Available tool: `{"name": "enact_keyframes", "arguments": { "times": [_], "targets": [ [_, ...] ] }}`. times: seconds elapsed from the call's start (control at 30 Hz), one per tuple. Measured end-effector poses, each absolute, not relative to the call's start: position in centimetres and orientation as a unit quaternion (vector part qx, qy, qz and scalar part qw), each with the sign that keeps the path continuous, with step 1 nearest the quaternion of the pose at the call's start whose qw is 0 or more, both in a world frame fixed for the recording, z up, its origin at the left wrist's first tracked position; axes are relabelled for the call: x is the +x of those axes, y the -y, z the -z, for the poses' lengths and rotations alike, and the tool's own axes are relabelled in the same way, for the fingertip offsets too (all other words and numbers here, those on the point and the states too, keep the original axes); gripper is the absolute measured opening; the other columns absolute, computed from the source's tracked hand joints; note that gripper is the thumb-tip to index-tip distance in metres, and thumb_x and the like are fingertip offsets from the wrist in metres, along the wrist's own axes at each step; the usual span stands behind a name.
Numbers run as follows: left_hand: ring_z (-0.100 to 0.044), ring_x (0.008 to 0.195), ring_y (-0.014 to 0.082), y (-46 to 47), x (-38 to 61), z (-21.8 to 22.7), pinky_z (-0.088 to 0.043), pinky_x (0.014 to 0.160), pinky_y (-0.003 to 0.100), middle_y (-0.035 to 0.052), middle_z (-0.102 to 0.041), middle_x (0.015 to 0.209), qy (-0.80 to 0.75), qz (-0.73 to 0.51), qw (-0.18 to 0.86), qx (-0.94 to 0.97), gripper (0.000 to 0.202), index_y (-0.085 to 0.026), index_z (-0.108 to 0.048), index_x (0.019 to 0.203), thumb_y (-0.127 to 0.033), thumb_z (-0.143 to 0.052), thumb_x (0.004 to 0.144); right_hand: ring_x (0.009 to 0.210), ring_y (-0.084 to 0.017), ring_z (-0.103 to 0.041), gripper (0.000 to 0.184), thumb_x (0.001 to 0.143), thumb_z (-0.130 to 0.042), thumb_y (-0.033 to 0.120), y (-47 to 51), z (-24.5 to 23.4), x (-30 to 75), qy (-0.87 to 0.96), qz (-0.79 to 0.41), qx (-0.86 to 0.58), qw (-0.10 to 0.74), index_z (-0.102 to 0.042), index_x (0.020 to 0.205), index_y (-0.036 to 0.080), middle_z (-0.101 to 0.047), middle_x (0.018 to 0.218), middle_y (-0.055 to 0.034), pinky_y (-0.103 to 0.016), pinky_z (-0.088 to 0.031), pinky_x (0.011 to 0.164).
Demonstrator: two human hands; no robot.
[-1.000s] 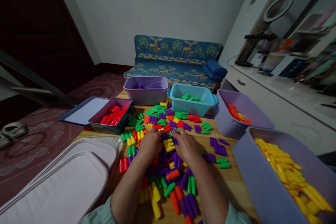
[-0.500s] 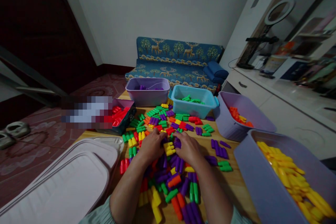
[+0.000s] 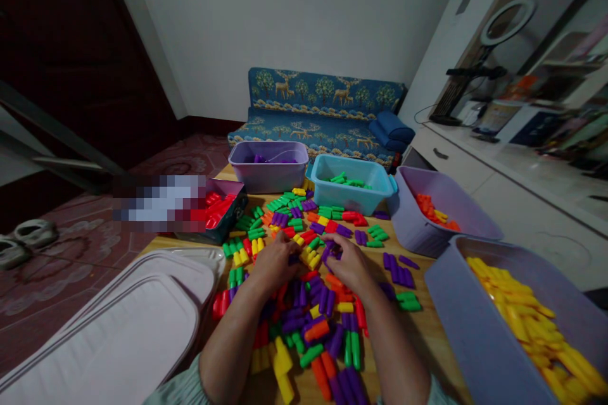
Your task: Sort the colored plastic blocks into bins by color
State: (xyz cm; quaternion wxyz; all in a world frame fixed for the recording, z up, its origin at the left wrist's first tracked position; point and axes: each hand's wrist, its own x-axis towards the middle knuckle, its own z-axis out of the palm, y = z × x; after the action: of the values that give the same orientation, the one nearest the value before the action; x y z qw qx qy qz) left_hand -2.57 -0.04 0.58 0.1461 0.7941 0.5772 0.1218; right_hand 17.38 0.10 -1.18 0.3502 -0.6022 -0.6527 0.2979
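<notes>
Finger-shaped plastic toy blocks in purple, green, yellow, red and orange lie in a loose pile across the wooden table (image 3: 418,342). My right hand (image 3: 349,262) is closed around purple blocks (image 3: 329,254) over the right side of the pile. Beside it, my left hand (image 3: 278,259) is curled low among the blocks; its fingertips are mostly hidden, so what they grip does not show. Between the two hands lies a group of yellow blocks (image 3: 311,257). Nearer my forearms are more purple blocks (image 3: 325,300) and an orange block (image 3: 316,330).
Tubs ring the table: a purple one (image 3: 268,174) at the back, a blue one (image 3: 349,196) with green blocks, and two purple ones (image 3: 422,234) (image 3: 456,304) at right. A box of red blocks (image 3: 221,228) and stacked lids (image 3: 137,335) are at left.
My right hand has shifted slightly right with purple blocks in its fingers. The yellow blocks between my hands now lie more exposed, and orange blocks show below my right hand.
</notes>
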Motion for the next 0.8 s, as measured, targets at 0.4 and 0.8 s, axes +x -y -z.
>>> {"name": "enact_keyframes", "arguments": {
  "times": [0.4,0.8],
  "targets": [
    [-0.063,0.073,0.0197,-0.5,-2.3,-1.4,-0.044,0.064,0.027,0.0070,-0.072,0.080,-0.585,-0.383,0.317,0.640,0.030,-0.015,-0.074,0.090,-0.039,-0.060,0.078,0.077,-0.019,-0.065,0.035,0.067,-0.065,0.031,-0.7,0.4,17.2,0.503,-0.399,-0.527,0.557,-0.066,0.100,0.017,-0.071,0.091,-0.0064,-0.033,-0.052,0.071],
    [-0.043,0.043,0.0074,0.6,-1.0,-2.2,-0.029,0.042,0.018,0.0003,-0.059,0.056,-0.476,-0.440,0.613,0.451,0.057,-0.013,-0.073,0.101,-0.062,-0.058,0.077,0.074,-0.018,-0.067,0.036,0.071,-0.069,0.030,1.0,-0.3,13.3,0.482,-0.444,-0.492,0.573,-0.063,0.104,0.019,-0.071,0.088,-0.0045,-0.030,-0.054,0.069]
  ]
}}
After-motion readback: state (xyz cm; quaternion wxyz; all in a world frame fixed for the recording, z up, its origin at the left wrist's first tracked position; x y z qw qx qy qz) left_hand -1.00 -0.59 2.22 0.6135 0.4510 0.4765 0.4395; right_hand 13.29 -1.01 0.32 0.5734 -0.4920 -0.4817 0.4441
